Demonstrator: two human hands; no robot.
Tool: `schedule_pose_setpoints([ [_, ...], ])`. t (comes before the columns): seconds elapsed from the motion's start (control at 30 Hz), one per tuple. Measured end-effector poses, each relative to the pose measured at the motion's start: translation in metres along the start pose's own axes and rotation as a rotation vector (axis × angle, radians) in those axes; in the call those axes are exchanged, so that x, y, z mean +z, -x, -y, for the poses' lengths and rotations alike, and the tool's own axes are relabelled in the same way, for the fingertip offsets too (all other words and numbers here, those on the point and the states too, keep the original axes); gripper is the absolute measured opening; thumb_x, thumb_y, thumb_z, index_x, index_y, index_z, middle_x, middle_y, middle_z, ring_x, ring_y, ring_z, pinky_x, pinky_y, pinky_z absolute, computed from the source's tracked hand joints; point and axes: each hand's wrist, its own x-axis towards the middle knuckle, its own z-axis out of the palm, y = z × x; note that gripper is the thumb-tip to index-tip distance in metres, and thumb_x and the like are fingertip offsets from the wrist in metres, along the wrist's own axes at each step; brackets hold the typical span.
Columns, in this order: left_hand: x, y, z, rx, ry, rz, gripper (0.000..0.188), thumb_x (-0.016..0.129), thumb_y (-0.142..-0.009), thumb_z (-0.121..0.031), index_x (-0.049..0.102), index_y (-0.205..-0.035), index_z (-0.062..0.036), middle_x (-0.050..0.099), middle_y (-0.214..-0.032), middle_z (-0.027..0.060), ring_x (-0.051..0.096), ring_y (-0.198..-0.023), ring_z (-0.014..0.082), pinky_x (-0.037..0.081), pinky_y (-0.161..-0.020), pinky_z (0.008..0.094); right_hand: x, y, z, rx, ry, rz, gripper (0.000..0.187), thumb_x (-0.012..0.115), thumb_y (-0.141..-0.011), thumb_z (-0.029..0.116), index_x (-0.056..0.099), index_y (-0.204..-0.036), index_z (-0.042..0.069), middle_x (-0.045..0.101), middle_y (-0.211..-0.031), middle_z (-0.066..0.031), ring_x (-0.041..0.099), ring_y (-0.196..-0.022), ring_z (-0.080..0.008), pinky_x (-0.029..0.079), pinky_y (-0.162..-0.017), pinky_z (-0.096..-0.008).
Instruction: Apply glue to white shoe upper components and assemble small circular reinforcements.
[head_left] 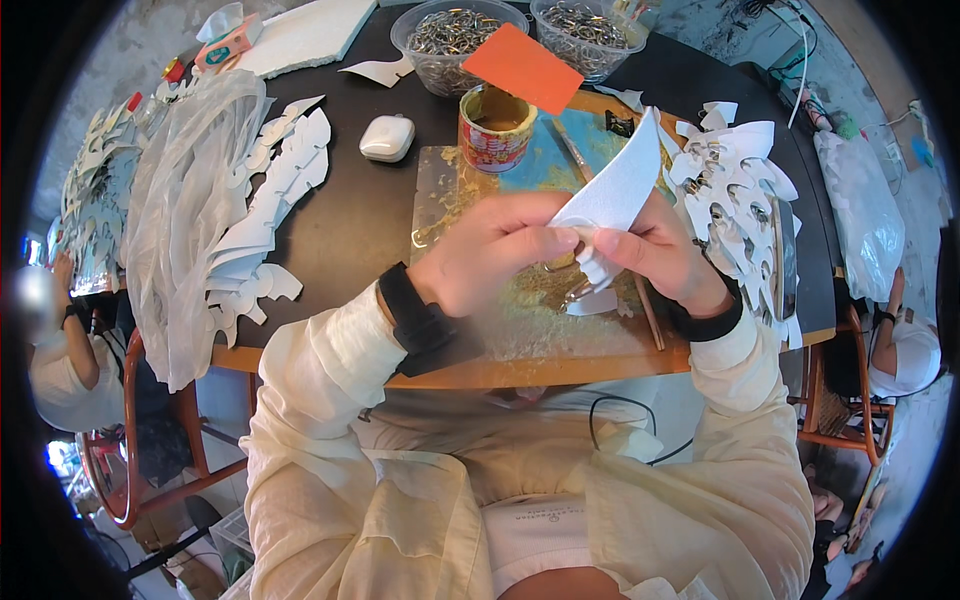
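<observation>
Both hands meet over the work board. My left hand [485, 245] pinches the lower end of a white curved cut-out piece [622, 178] between thumb and fingers. My right hand [662, 255] grips the same piece from the other side, its thumb pressed near the left thumb. The lower end looks folded, while the pointed end sticks up and away. Just below the fingers, a small metal part [578, 291] shows beside a white scrap [592, 304]; whether it joins the held piece, I cannot tell. The fingers hide much of the fold.
An open glue tin [496, 145], a brush [573, 150] and a thin stick [650, 315] are on the stained board [520, 335]. Behind stand tubs of metal rings [450, 35] [585, 35] and an orange card [525, 68]. White pieces [285, 165] [735, 180] lie both sides. People sit left and right.
</observation>
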Motion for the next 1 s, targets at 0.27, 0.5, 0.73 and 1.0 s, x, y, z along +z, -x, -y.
schedule_pose_setpoints([
  [0.27,-0.003,-0.004,0.001,-0.002,-0.03,-0.043,0.028,0.046,-0.096,-0.022,0.058,-0.109,0.0,0.052,-0.082,-0.0032,0.044,-0.075,0.0045,0.037,-0.067,0.0223,-0.005,-0.002,-0.006,0.155,0.085,0.033,0.031,0.054,-0.094,0.029,0.062,-0.088,-0.001,0.053,-0.067,0.0015,0.044,-0.061,-0.0049,0.035,-0.055,-0.0216],
  [0.5,-0.008,-0.013,0.017,0.028,0.267,-0.176,0.028,0.045,-0.096,-0.033,0.054,-0.092,-0.0074,0.045,-0.075,-0.004,0.04,-0.065,0.0051,0.033,-0.056,0.0219,-0.007,-0.007,0.003,0.322,-0.054,0.009,0.028,0.062,-0.09,0.026,0.066,-0.089,-0.001,0.06,-0.07,0.0004,0.051,-0.059,-0.0039,0.039,-0.052,-0.02],
  [0.73,-0.004,-0.02,0.012,0.024,0.115,-0.31,0.025,0.068,-0.086,-0.024,0.055,-0.096,-0.0062,0.058,-0.086,-0.0004,0.054,-0.077,0.0069,0.046,-0.064,0.0233,-0.013,-0.01,-0.002,0.281,-0.008,-0.23,0.028,0.065,-0.088,0.025,0.068,-0.09,-0.002,0.066,-0.077,-0.0035,0.059,-0.065,-0.0062,0.047,-0.059,-0.0194],
  [1.0,-0.003,-0.021,0.018,-0.003,-0.034,-0.335,0.016,0.069,-0.085,-0.015,0.068,-0.092,-0.0013,0.061,-0.084,-0.0017,0.054,-0.079,0.0051,0.043,-0.07,0.0209,-0.004,-0.013,-0.001,0.277,-0.11,-0.372,0.021,0.07,-0.084,0.018,0.071,-0.087,-0.002,0.068,-0.081,-0.0042,0.059,-0.075,-0.0062,0.045,-0.068,-0.021],
])
